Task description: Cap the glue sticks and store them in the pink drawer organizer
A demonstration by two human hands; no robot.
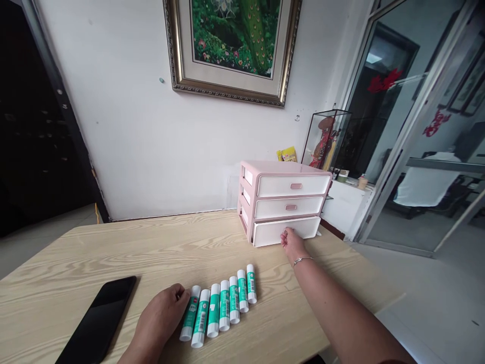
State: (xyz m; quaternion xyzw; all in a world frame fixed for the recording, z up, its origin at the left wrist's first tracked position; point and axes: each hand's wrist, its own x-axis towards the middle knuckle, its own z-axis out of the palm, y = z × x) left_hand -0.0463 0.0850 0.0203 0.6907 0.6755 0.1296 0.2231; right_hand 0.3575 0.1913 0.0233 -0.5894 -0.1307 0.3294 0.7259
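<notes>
A pink organiser (282, 199) with three white drawers stands at the far right of the wooden table (151, 253). My right hand (291, 242), a bracelet on its wrist, reaches to the bottom drawer (286, 231) with its fingers closed on the drawer's handle; that drawer sticks out slightly. Several green-and-white glue sticks (222, 306) lie side by side in a row near the front edge. My left hand (161, 318) rests on the table beside the leftmost stick, fingers curled and touching it.
A black phone (100, 321) lies face up at the front left. Behind the table is a white wall with a framed picture (231, 45). A glass case (326, 139) and a glass door are at the right.
</notes>
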